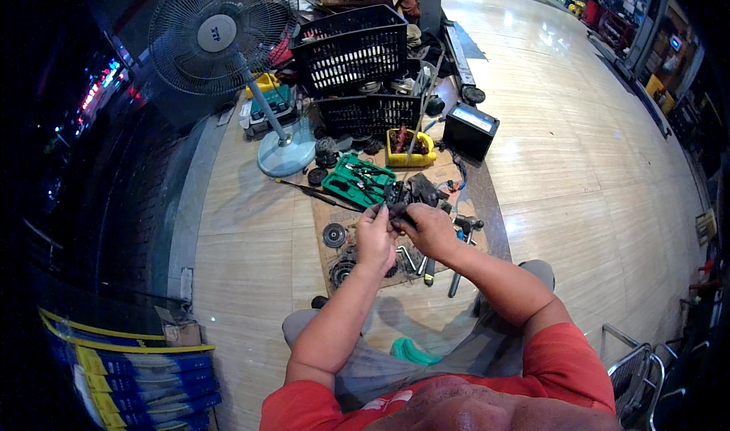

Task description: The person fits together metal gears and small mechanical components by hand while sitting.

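Two hands (375,241) (430,229) (close together) hold seemingly one dark part (397,211).

The mechanical part (426,191) is looking black. The tool case (332,181) is showing bright green around black tools (362,191); the container (403,160) is standing out in yellow. The cardboard (327,214) is appearing brown, the fan base (286,155) pale blue, the shirt (570,366) red. Faint grey streaks are patterning the cream floor (578,165).
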`<state>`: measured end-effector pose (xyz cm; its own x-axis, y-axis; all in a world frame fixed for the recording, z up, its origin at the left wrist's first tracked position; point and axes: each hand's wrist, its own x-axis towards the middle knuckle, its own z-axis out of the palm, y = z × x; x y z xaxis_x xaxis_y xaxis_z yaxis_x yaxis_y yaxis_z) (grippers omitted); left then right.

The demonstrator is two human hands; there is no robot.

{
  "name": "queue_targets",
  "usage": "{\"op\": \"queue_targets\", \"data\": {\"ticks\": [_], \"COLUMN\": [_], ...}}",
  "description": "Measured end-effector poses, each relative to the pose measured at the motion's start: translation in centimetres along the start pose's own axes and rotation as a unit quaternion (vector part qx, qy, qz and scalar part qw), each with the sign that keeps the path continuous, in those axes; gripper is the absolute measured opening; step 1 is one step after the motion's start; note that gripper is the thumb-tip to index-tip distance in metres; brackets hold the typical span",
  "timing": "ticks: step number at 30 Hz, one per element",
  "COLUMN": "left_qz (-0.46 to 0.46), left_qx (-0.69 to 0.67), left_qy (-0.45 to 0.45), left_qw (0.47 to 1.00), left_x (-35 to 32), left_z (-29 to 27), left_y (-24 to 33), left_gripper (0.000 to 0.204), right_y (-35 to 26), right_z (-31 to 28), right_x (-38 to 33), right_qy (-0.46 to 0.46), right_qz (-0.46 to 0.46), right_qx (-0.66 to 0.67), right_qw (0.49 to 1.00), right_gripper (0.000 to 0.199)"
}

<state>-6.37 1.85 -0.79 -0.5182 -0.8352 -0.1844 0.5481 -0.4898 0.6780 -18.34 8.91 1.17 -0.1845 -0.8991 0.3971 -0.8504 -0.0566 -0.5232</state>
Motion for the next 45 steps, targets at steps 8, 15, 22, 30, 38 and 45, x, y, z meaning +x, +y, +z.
{"op": "queue_targets", "data": {"ticks": [8, 15, 22, 30, 38, 45], "left_qz": [0.016, 0.024, 0.029, -0.018, -0.075, -0.194], "left_qx": [-0.005, -0.022, -0.065, -0.082, -0.016, 0.146], "left_qy": [0.007, 0.003, 0.021, -0.031, -0.115, -0.178], "left_qw": [1.000, 0.999, 0.997, 0.996, 0.990, 0.954], "left_x": [0.4, 0.5, 0.4, 0.3, -0.2, -0.5], "left_z": [0.1, -0.2, 1.3, 0.4, 0.2, 0.3], "left_y": [0.4, 0.8, 2.5, 4.0, 4.7, 5.0], "left_gripper": [0.011, 0.012, 0.012, 0.010, 0.010, 0.012], "right_y": [-0.1, -0.4, -0.1, -0.1, 1.2, 2.8], "right_z": [0.1, 0.0, 0.4, -0.5, -2.4, -4.1], "right_x": [-0.2, 0.0, -0.7, 0.0, 1.0, 1.6], "right_qy": [0.020, 0.006, -0.021, -0.092, -0.172, -0.255], "right_qz": [-0.008, -0.020, -0.005, -0.044, -0.113, -0.103], "right_qx": [0.014, 0.014, 0.050, 0.080, 0.091, 0.044], "right_qw": [1.000, 1.000, 0.999, 0.992, 0.974, 0.960], "right_gripper": [0.020, 0.019, 0.016, 0.016, 0.016, 0.017]}}
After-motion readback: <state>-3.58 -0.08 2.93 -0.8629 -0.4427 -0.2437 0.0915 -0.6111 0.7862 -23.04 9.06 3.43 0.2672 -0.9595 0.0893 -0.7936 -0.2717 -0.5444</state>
